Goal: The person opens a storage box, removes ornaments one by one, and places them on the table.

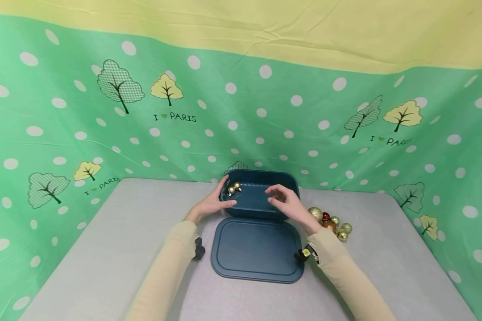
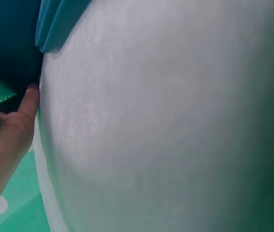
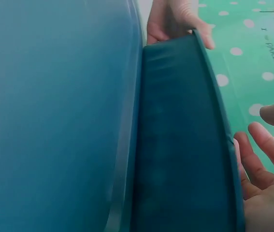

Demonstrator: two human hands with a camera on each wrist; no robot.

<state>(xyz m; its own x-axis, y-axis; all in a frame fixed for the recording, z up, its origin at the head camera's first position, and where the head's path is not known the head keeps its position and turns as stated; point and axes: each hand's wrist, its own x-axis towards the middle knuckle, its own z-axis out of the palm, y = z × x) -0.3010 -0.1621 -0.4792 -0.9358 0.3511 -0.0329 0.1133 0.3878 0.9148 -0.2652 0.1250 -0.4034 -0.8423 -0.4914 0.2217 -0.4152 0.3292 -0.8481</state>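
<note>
A dark blue rectangular box (image 1: 261, 214) stands at the back of the table with its open top up. Small gold baubles (image 1: 237, 186) lie at its left end. My left hand (image 1: 209, 205) rests against that end, its thumb along the front rim and its fingers along the left side. Over the right half of the box is my right hand (image 1: 288, 204), fingers loosely bent and thumb apart from them, with nothing between. The right wrist view shows the right hand (image 3: 267, 179) beside the box wall (image 3: 185, 135).
The box's blue lid (image 1: 259, 249) lies flat just in front of it. To the right, partly behind the right wrist, is a cluster of baubles, with a gold glitter one (image 1: 346, 228) and a red one (image 1: 326, 216). A green patterned curtain (image 1: 241, 120) hangs behind the table.
</note>
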